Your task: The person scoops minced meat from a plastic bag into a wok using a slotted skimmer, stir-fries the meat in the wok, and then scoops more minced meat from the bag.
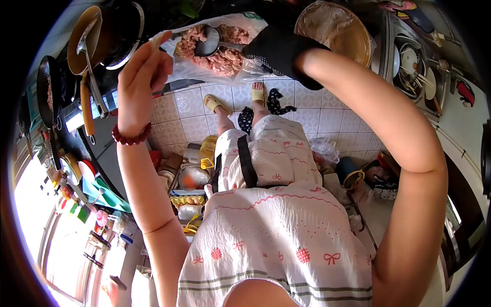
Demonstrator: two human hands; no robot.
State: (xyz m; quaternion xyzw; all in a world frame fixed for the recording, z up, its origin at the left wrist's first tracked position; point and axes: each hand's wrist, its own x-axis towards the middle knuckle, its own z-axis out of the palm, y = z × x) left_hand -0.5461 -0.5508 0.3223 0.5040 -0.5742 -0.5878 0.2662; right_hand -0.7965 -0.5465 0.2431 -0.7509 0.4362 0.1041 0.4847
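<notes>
I see, remotely, the black-gloved right hand [271, 51] closed on a silvery, round-bowled metal ladle [207, 43], bowl toward nine o'clock over pink minced meat [222, 64] in translucent plastic [249, 20]; the bare left hand [146, 66] bends at eight o'clock, its hold unclear.

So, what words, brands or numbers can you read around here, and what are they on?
Nothing can be read for certain.
Plastic bag with the minced meat: green print near its edge, too small.
Yellow bottle: any label is too blurred.
Dress: small red marks among the bows, too small to tell if they are letters.
</notes>
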